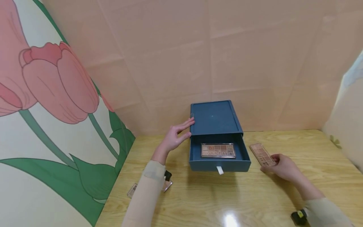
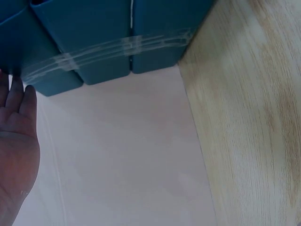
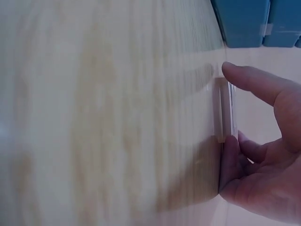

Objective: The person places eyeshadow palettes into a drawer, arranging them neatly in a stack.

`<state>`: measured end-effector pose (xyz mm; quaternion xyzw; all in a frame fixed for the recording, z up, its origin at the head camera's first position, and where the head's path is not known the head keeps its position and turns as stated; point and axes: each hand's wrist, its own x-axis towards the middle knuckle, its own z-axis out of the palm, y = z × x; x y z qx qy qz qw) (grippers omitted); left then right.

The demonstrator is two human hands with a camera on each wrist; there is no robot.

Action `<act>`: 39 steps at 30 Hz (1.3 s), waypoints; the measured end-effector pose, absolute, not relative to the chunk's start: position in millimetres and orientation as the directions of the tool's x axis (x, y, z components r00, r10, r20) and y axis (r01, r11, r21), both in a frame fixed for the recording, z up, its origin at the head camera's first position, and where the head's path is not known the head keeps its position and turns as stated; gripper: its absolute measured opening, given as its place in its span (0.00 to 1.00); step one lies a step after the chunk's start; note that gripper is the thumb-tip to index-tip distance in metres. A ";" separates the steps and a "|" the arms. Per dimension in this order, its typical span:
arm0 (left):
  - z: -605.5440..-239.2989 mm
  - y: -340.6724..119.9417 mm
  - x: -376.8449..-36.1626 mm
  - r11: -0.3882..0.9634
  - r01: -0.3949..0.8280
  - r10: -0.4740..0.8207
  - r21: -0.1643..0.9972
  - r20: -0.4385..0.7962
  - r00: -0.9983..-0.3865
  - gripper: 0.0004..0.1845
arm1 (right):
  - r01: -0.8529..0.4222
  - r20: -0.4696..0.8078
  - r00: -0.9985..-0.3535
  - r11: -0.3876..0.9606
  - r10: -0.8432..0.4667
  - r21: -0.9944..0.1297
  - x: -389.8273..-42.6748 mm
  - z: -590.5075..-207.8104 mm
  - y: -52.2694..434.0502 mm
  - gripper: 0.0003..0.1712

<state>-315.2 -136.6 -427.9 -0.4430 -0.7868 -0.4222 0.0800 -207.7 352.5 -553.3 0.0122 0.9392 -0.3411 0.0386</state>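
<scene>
A blue drawer box (image 1: 215,118) stands at the back of the table, its top drawer (image 1: 219,166) pulled out toward me. Inside that drawer lies an eyeshadow palette (image 1: 217,153) with a clear lid. My left hand (image 1: 174,137) touches the box's left side with extended fingers; the left wrist view shows its fingertips at the blue side wall (image 2: 94,52), which has clear tape across it. To the right of the box, my right hand (image 1: 285,167) grips a second eyeshadow palette (image 1: 261,154) by its near end, thumb and fingers on opposite edges, close to the tabletop.
Partly behind my left forearm are another small palette (image 1: 132,190) and a compact-like item (image 1: 168,185). A white pull tab (image 1: 220,170) hangs from the drawer front. A pink sheet (image 1: 170,63) rises behind the table (image 1: 204,201), with a tulip-printed panel (image 1: 62,85) at left.
</scene>
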 end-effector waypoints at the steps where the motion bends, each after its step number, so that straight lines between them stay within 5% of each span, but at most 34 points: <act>1: -428.0 -136.7 -315.2 0.250 0.766 0.630 0.593 0.501 -0.593 0.40 | 0.038 -0.071 -0.997 0.769 -0.009 -0.638 -207.5 -553.5 353.0 0.55; 9: -428.3 -138.0 -315.1 0.240 0.772 0.632 0.588 0.510 -0.584 0.40 | -0.021 -0.024 -0.999 0.772 -0.047 -0.635 -205.2 -552.2 350.9 0.47; 39: -425.3 -139.3 -316.5 0.263 0.757 0.632 0.599 0.486 -0.604 0.41 | 0.019 -0.094 -0.994 0.756 -0.056 -0.654 -200.2 -542.9 360.8 0.50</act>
